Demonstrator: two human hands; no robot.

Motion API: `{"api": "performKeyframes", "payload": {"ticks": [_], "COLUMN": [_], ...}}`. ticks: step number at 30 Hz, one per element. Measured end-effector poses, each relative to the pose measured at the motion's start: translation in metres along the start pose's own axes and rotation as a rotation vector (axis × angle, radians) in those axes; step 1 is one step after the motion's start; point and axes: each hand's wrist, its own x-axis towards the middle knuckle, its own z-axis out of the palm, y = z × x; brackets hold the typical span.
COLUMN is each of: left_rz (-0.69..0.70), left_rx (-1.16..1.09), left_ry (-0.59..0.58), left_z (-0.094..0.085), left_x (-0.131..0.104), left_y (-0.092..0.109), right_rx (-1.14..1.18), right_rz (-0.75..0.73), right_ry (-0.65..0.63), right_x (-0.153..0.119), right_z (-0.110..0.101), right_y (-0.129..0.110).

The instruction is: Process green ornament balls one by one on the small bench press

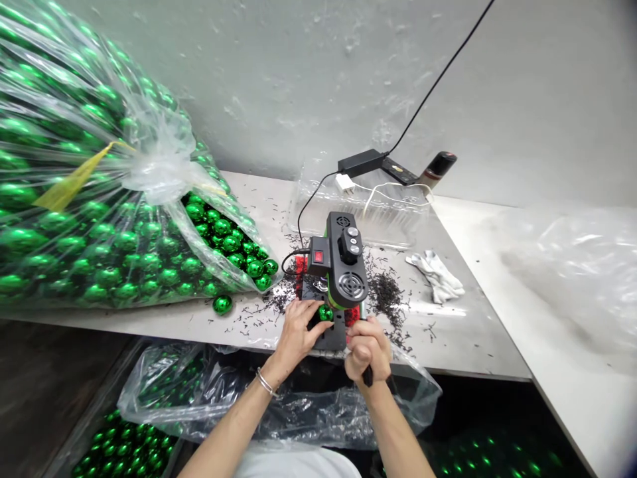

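Observation:
A black bench machine (343,265) with a red switch and round vents stands on the table. Under its front end my left hand (298,330) grips a shiny green ball (326,313) between thumb and fingers. My right hand (368,348) is wrapped round the machine's lever handle (367,376), just right of the ball. To the left, a large clear bag (164,176) full of green balls lies with a torn opening. One loose green ball (222,305) rests near the table's front edge.
Small dark bits (385,295) are scattered round the machine. A white glove (438,275) lies to the right. Behind are a clear plastic tray (318,206), a power adapter (361,162) with cables, and a dark-capped bottle (439,166). An open plastic bag (318,415) hangs below the front edge.

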Motion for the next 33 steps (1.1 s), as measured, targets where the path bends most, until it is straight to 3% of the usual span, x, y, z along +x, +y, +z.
{"api": "performKeyframes", "payload": {"ticks": [7, 12, 15, 20, 23, 27, 30, 33], "left_rz": [0.01, 0.017, 0.007, -0.04, -0.019, 0.134, 0.138, -0.009], "left_rx": [0.005, -0.014, -0.035, -0.077, -0.069, 0.047, 0.256, 0.538], "left_ry": [0.0, -0.009, -0.002, 0.004, -0.014, -0.04, 0.107, 0.242], "left_z": [0.001, 0.002, 0.003, -0.002, -0.013, -0.039, -0.066, -0.092], "left_x": [-0.001, -0.001, 0.002, -0.003, -0.026, -0.049, -0.028, 0.017], "left_y": [-0.002, -0.002, -0.002, 0.002, 0.006, 0.007, 0.0, -0.01], "right_rx": [0.034, -0.008, -0.013, 0.047, 0.062, 0.066, 0.076, 0.083], "right_rz": [0.0, -0.053, -0.031, 0.218, 0.28, 0.234, 0.193, 0.169], "right_ry": [0.036, -0.058, -0.064, -0.063, -0.082, -0.042, -0.025, -0.02], "right_x": [-0.007, -0.001, 0.016, 0.072, 0.092, 0.085, 0.071, 0.064], "right_z": [0.006, 0.004, -0.001, -0.015, -0.018, -0.015, -0.012, -0.01], "right_y": [0.004, 0.003, -0.007, -0.037, -0.046, -0.042, -0.036, -0.034]}}
